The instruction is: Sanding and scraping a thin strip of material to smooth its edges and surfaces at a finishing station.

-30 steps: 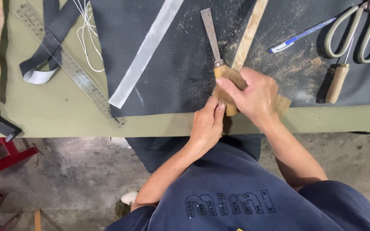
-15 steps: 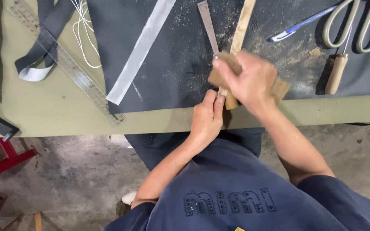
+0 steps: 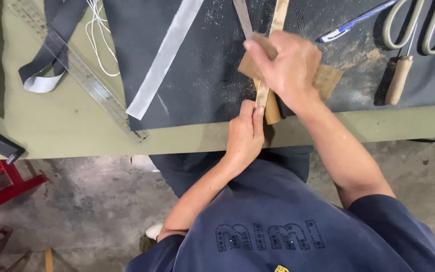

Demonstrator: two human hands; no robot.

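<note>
From above, I look down on my two bare hands working at the near edge of a desk (image 3: 76,128) covered in olive-green cloth, with a dark mat (image 3: 202,65) laid over its far half.

My right hand (image 3: 290,65), at about 1 o'clock in the view, is closed around a folded piece of brown sandpaper (image 3: 328,80), pressing it down on a narrow wooden strip (image 3: 277,22). The strip runs from 12 o'clock toward me, its near end reaching the mat's edge. My left hand (image 3: 245,133), near the centre, is pinched on that near end, thumb and fingers on it, which looks meant to keep the strip from sliding under the rubbing. Pale dust is scattered on the mat around the strip, thickest at 2 o'clock.

Just left of the strip lies a flat metal blade (image 3: 242,17), its handle hidden under my hand. At 2 o'clock sit a blue pen (image 3: 353,21), large scissors (image 3: 421,25) and a wooden-handled tool (image 3: 397,80), all well apart from the work. At 11 o'clock a grey-white strip (image 3: 164,58) lies diagonally on the mat; further left are a clear ruler (image 3: 84,75), white cord (image 3: 99,35) and a dark strap (image 3: 51,55). A red metal frame (image 3: 6,184) stands on the concrete floor at 8 o'clock.
</note>
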